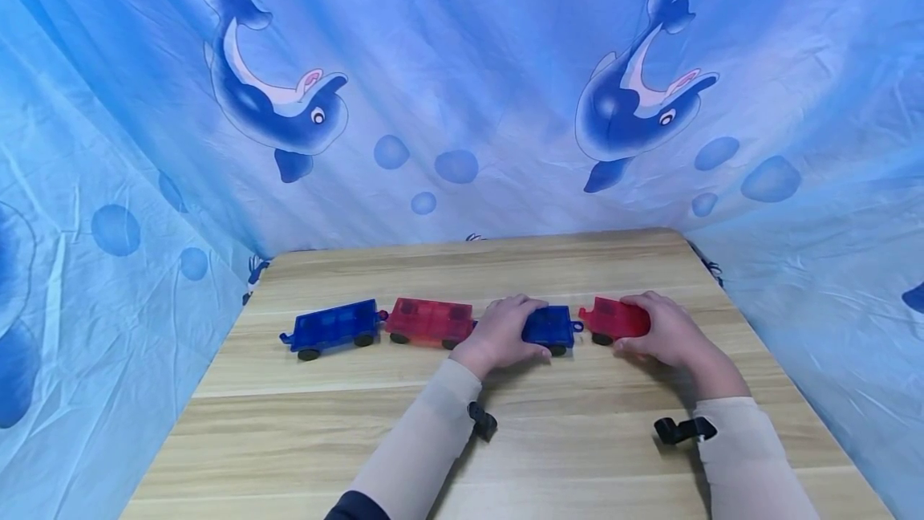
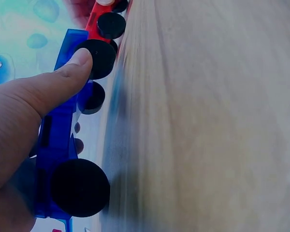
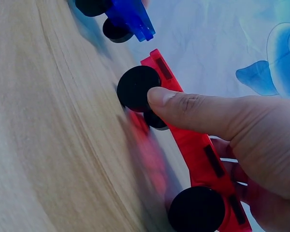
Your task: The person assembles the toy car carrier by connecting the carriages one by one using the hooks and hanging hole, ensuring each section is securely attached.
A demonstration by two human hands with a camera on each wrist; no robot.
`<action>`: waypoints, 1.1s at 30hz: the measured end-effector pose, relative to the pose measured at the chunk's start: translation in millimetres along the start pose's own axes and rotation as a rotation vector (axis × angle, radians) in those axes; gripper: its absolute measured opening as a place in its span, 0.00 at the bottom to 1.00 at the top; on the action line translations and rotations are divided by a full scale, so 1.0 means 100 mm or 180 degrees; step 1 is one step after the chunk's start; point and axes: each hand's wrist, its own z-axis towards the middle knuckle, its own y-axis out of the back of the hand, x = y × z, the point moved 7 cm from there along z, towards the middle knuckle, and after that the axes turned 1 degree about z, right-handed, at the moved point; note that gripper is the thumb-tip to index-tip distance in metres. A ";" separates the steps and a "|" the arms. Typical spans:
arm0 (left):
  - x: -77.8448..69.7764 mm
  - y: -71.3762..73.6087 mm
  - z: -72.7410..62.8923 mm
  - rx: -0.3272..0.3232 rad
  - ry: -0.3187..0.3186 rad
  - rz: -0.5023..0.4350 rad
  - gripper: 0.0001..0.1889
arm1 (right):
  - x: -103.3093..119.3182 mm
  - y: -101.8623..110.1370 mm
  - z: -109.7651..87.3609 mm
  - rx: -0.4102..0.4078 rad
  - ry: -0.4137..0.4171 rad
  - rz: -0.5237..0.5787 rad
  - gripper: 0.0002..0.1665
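My left hand [image 1: 503,331] grips a translucent blue toy train car [image 1: 550,326] with black wheels. In the left wrist view its thumb [image 2: 63,79] presses by a front wheel, while the fingers are mostly hidden behind the car. To the right, my right hand [image 1: 666,329] holds a red toy train car [image 1: 613,318], thumb [image 3: 193,108] on the near side and fingers behind. The blue car's ring [image 1: 577,327] lies right beside the red car's left-end coupling [image 1: 583,314]. Left of my left hand stands another red car [image 1: 431,321], its right end partly covered by that hand.
Farthest left, a second blue car [image 1: 335,326] stands angled, its right end at the neighbouring red car's ring [image 1: 382,315]. All the cars line up across the wooden table [image 1: 549,448]. A blue dolphin-print curtain [image 1: 462,87] surrounds the table's back and sides.
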 end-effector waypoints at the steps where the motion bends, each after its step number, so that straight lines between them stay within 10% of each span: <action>1: 0.00 0.00 0.00 -0.0010 0.0007 -0.0019 0.46 | 0.00 0.00 0.00 0.0004 0.0006 0.0001 0.59; 33: 0.02 0.03 0.02 -0.0254 0.0016 -0.0071 0.47 | 0.13 -0.01 -0.02 0.0120 0.0268 0.0087 0.54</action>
